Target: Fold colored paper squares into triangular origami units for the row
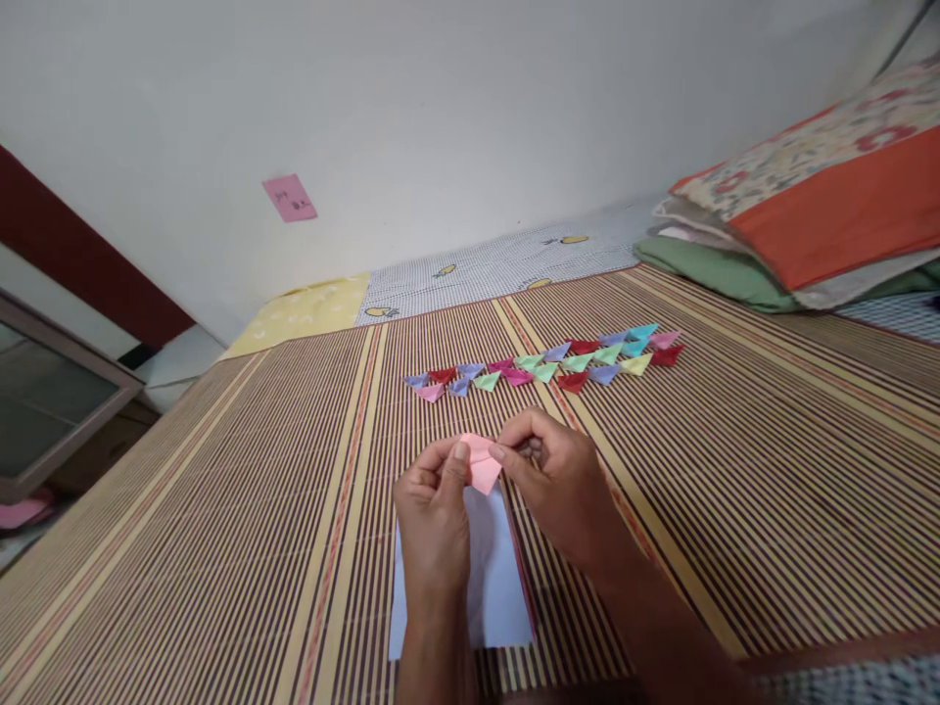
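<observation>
A small piece of folded pink paper (483,470) is held up between my two hands, one corner pointing down. My left hand (435,499) pinches its left edge between thumb and fingers. At the upper right edge, my right hand (554,475) grips the paper with thumb and forefinger. Under my hands a white sheet (495,587) lies on the striped mat, partly hidden by my left wrist and forearm. Beyond my hands, several small folded paper pieces (543,372) in red, pink, green, purple, blue and yellow lie in slanting rows.
The striped bamboo mat (220,509) covers the bed. Folded bedding with an orange and floral cover (829,206) is stacked at the far right. A pink note (290,198) sticks to the white wall. At left stands a framed glass panel (59,401).
</observation>
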Available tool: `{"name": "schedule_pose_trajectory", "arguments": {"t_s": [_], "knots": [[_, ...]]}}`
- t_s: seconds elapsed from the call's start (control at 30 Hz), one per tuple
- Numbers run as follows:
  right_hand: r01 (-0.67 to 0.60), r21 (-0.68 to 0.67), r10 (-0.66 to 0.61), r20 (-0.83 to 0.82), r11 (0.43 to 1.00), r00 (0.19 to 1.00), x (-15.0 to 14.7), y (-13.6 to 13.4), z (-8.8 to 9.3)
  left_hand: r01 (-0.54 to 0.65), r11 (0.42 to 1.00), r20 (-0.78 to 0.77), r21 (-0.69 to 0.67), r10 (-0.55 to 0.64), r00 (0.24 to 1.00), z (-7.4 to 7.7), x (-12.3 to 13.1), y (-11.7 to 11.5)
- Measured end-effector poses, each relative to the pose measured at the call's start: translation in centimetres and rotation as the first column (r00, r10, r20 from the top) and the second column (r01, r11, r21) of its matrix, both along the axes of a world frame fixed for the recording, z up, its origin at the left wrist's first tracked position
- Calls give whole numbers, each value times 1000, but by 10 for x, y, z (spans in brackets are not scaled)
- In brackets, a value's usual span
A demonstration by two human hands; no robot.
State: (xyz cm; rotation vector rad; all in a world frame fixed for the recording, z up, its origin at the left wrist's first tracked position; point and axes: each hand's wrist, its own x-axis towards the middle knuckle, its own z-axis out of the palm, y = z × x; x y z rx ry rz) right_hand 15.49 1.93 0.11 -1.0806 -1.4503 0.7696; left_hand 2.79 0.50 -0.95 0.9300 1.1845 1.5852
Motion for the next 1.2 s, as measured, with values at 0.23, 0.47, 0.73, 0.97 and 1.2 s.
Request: {"name": "schedule_pose_trajectory", "arguments": {"t_s": [0.23,0.47,0.73,0.97,1.2], "knots": [[-32,62,27,82,998,996,6,4,1,34,999,-135,8,-33,990,2,-1,0],[-92,129,92,12,987,996,4,3,2,182,983,-138,17,-178,974,11,1,-4],[-42,-21,38,-135,999,990,6,3,-1,302,953,4,-29,-302,953,13,8,-5],[-64,-126,37,-206,990,978,7,3,-1,277,961,-57,-29,-278,959,12,8,-6],[-111,-171,54,-306,979,951,9,7,-4,291,957,-112,-1,-289,951,13,10,-7]]}}
